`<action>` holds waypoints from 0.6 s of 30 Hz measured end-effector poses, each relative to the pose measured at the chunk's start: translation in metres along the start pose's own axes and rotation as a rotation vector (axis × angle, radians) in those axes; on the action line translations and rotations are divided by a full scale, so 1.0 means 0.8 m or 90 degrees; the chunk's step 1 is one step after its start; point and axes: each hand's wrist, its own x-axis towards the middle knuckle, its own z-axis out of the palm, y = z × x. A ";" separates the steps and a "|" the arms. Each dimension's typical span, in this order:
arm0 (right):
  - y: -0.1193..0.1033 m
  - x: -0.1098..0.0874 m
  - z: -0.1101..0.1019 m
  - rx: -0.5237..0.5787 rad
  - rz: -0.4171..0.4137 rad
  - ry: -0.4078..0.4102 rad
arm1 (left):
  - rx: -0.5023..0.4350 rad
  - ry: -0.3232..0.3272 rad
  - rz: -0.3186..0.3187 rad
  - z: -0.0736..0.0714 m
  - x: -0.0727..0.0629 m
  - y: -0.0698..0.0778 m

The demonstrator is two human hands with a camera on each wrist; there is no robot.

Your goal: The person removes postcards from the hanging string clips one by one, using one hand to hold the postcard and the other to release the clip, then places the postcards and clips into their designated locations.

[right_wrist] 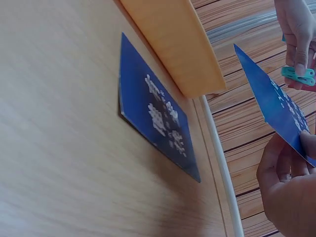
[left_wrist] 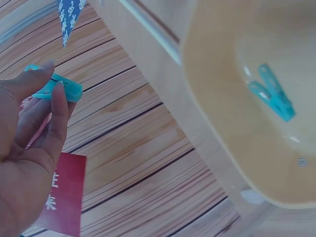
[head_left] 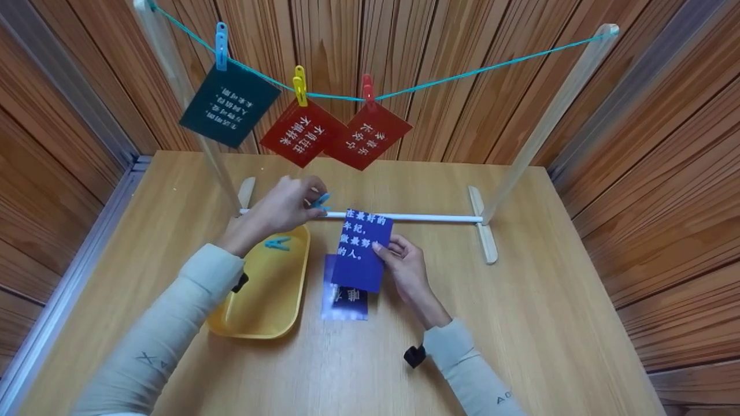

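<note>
Between thumb and fingers, my left hand [head_left: 289, 205] pinches a teal clothespin [left_wrist: 59, 88] above the far end of the yellow tray. My right hand [head_left: 407, 266] holds a blue card [head_left: 361, 248] with white writing by its right edge, raised over the table. Under it, a second blue card [head_left: 345, 309] lies flat on the wood, partly covered in the head view. Another teal clothespin [left_wrist: 274, 94] rests inside the yellow tray [head_left: 303, 277], beneath my left forearm.
A teal string [head_left: 491, 66] sags between two wooden posts [head_left: 549, 124]. From it hang a dark green card [head_left: 231, 104] on a blue clothespin, a red card [head_left: 303, 133] on a yellow one and another red card [head_left: 370, 136] on a red one. A white rod [head_left: 428, 218] joins the posts low down.
</note>
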 end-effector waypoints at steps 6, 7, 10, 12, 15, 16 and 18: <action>0.010 -0.002 0.004 -0.007 0.005 -0.009 | 0.011 -0.016 -0.033 0.008 -0.010 -0.017; 0.012 -0.002 0.004 -0.007 0.007 -0.013 | 0.015 -0.019 -0.038 0.009 -0.011 -0.019; 0.015 -0.003 0.007 -0.007 0.012 -0.024 | 0.030 -0.027 -0.054 0.011 -0.015 -0.026; 0.016 -0.003 0.008 -0.010 0.015 -0.027 | 0.037 -0.031 -0.059 0.013 -0.017 -0.030; 0.018 -0.005 0.010 -0.016 0.012 -0.029 | 0.051 -0.036 -0.059 0.015 -0.019 -0.036; 0.020 -0.005 0.010 -0.021 0.009 -0.030 | 0.058 -0.038 -0.058 0.016 -0.020 -0.037; 0.024 -0.006 0.011 -0.034 0.003 -0.036 | 0.081 -0.045 -0.049 0.017 -0.023 -0.041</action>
